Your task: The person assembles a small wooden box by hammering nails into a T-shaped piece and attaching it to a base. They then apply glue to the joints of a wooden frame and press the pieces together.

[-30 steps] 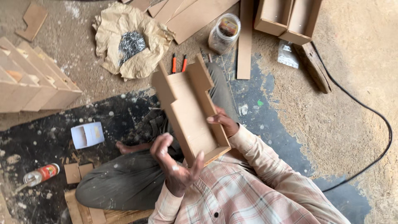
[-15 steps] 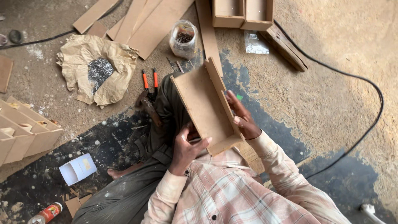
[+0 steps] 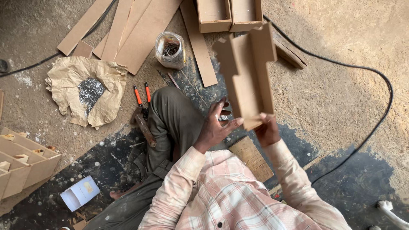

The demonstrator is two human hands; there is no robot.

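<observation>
Currently we hold the notched fibreboard tray (image 3: 249, 74) up at 12 o'clock above our lap: right hand (image 3: 267, 131) clamps its near bottom corner, left hand (image 3: 214, 127) is spread, fingertips touching the lower edge. We judge it light, stiff, dusty rather than slippery, with thin side walls that could split at their joints; best gripped at the base panel. Our right fingers hide behind the board. The jar (image 3: 170, 50) at 11 o'clock holds small fasteners, kind unclear.
</observation>
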